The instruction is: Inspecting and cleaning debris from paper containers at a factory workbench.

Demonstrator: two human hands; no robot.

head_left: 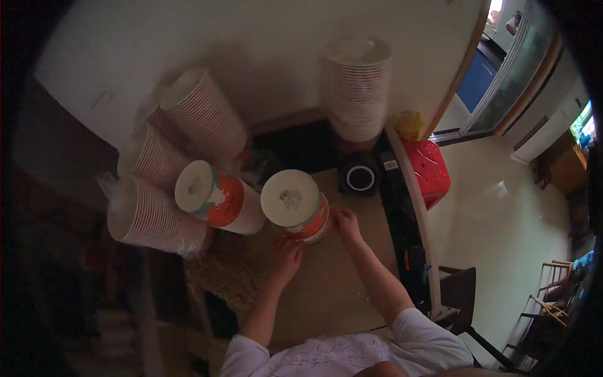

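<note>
Since the central tub (pixel 298 210) perhaps needed steadying, left hand (pixel 287 257) at six o'clock and right hand (pixel 348 228) at four flanked it, grips unclear.

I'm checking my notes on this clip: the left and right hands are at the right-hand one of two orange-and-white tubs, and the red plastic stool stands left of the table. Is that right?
Not quite: the head view shows the red plastic stool right of the table. The left hand and right hand are at that tub.
</note>
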